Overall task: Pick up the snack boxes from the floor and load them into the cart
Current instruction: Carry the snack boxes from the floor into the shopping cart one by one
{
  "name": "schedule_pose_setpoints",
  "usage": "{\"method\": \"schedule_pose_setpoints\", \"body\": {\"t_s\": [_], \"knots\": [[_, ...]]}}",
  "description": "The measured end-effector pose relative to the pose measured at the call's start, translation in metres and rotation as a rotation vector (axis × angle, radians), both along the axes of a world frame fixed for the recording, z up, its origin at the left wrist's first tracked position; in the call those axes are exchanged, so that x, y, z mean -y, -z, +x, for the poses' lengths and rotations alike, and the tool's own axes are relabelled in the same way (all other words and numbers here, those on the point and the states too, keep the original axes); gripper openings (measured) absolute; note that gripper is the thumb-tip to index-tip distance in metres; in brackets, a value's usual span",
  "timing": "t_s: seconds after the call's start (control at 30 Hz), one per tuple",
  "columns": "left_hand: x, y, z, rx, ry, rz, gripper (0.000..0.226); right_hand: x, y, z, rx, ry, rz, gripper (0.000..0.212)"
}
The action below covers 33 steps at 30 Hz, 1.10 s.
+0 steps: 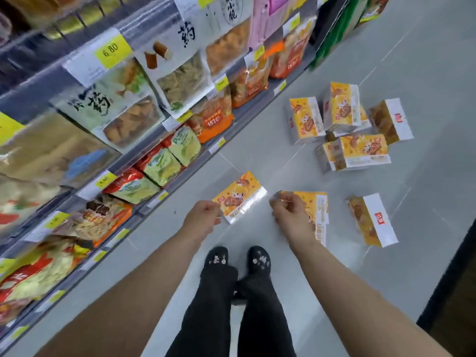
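Several orange-and-white snack boxes lie scattered on the grey floor. One box (240, 197) lies flat just ahead of my feet, and a second box (318, 215) lies to its right, partly hidden behind my right hand. A third box (372, 220) lies further right. A loose pile of boxes (345, 130) sits further up the aisle. My left hand (203, 217) hovers with its fingers curled beside the first box's corner. My right hand (291, 215) is curled the same way, above the second box. Neither hand visibly holds anything. No cart is in view.
Shop shelves (144, 161) full of snack bags run along the left, with yellow price tags on their edges. My legs and black shoes (237, 261) stand on the floor below the hands. A dark panel (453, 292) fills the lower right edge.
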<state>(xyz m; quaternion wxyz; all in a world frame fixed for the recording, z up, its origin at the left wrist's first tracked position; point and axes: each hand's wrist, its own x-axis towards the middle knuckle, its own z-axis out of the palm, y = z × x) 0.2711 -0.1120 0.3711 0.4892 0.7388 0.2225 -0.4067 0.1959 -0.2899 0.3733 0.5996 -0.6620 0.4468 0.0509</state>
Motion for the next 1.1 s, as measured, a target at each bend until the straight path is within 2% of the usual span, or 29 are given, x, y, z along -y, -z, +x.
{"method": "schedule_pose_setpoints", "body": {"t_s": [0.17, 0.3, 0.5, 0.57, 0.63, 0.73, 0.83, 0.87, 1.0, 1.1], "knots": [[0.036, 0.118, 0.019, -0.039, -0.024, 0.095, 0.009, 0.033, 0.118, 0.031, -0.053, -0.062, 0.024, 0.021], [0.055, 0.232, 0.016, -0.158, -0.188, 0.093, 0.042, 0.049, 0.23, 0.045, -0.121, -0.135, -0.016, 0.042], [0.067, 0.372, 0.0, -0.281, -0.496, 0.218, 0.066, 0.075, 0.368, 0.069, -0.182, -0.352, -0.189, 0.08], [0.074, 0.407, 0.0, -0.274, -0.582, 0.18, 0.07, 0.085, 0.406, 0.082, -0.199, -0.426, -0.254, 0.087], [0.081, 0.436, 0.005, -0.287, -0.688, 0.03, 0.083, 0.093, 0.432, 0.095, -0.211, -0.458, -0.27, 0.092], [0.084, 0.492, 0.013, -0.251, -0.722, 0.015, 0.082, 0.101, 0.456, 0.104, -0.273, -0.487, -0.232, 0.086], [0.084, 0.48, 0.017, -0.29, -0.772, 0.048, 0.102, 0.101, 0.464, 0.1, -0.304, -0.501, -0.221, 0.049], [0.085, 0.478, 0.015, -0.278, -0.779, 0.041, 0.106, 0.102, 0.466, 0.098, -0.296, -0.492, -0.239, 0.048], [0.084, 0.449, 0.025, -0.308, -0.745, -0.011, 0.11, 0.098, 0.472, 0.097, -0.371, -0.49, -0.288, 0.089], [0.083, 0.425, 0.036, -0.267, -0.691, 0.043, 0.098, 0.096, 0.461, 0.1, -0.388, -0.443, -0.263, 0.098]]}}
